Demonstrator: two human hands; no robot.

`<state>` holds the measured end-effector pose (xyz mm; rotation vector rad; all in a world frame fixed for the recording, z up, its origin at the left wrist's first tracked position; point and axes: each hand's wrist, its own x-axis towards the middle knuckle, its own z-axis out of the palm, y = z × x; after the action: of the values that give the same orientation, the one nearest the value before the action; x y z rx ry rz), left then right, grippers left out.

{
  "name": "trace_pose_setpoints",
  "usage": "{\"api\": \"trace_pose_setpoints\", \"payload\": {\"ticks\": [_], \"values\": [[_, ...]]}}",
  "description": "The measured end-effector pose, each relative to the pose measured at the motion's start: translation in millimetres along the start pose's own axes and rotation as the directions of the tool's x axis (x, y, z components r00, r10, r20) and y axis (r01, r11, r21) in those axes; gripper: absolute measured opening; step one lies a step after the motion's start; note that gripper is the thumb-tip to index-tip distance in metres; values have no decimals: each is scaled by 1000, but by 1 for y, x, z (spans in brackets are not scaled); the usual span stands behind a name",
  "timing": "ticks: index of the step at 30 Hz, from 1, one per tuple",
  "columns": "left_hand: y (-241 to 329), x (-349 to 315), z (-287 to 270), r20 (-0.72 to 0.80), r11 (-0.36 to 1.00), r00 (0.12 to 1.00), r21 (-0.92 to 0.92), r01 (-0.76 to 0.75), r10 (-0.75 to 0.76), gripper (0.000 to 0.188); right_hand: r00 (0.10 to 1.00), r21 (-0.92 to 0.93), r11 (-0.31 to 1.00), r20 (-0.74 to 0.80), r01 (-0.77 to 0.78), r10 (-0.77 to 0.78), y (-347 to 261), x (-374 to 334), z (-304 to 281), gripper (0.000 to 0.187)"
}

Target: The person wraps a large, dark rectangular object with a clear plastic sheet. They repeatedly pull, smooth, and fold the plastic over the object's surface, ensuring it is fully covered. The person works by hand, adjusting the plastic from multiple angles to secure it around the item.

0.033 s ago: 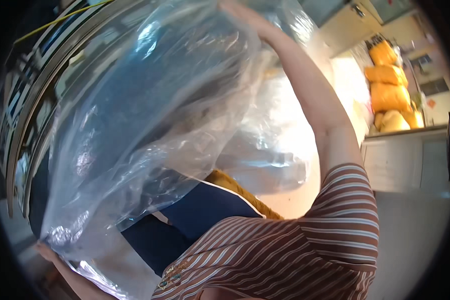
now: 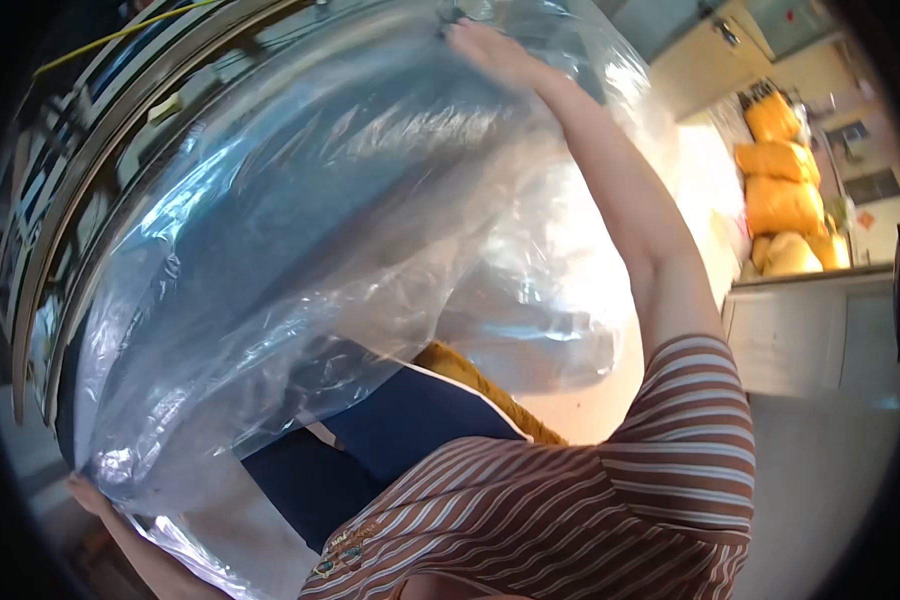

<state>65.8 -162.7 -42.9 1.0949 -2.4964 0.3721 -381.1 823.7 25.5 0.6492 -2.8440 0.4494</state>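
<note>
A large sheet of clear plastic film (image 2: 300,210) is stretched out in front of me, creased and shiny, over a dark bluish surface. At the far edge my right hand (image 2: 488,52) is closed on the film, arm reaching well forward; its fingertips are partly blurred. My left hand (image 2: 88,494), low at the left, has its fingers closed on the near left corner of the film. Between the hands the film hangs in loose folds and partly covers my dark blue trousers (image 2: 400,415).
Long curved metal rails (image 2: 45,270) run along the left side, with a yellow strip (image 2: 120,38) above them. Yellow-orange packed bags (image 2: 782,205) are stacked at the right, beyond a pale cabinet (image 2: 790,325). A mustard-brown cushion-like edge (image 2: 485,388) shows beside my legs.
The film has spread out wider and flatter toward the far left. My right hand has shifted slightly nearer and to the right; my left hand has barely moved.
</note>
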Motion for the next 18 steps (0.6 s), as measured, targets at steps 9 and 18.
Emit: {"api": "trace_pose_setpoints", "payload": {"ticks": [9,18], "values": [[-23,-24,40,-115,997,993,-60,-39,32,34,863,422,756,316,-500,394,25,32,17,63],[43,-19,-15,-250,828,870,-494,264,-426,31,921,-251,951,-298,179,-252,-58,74,30,21]]}}
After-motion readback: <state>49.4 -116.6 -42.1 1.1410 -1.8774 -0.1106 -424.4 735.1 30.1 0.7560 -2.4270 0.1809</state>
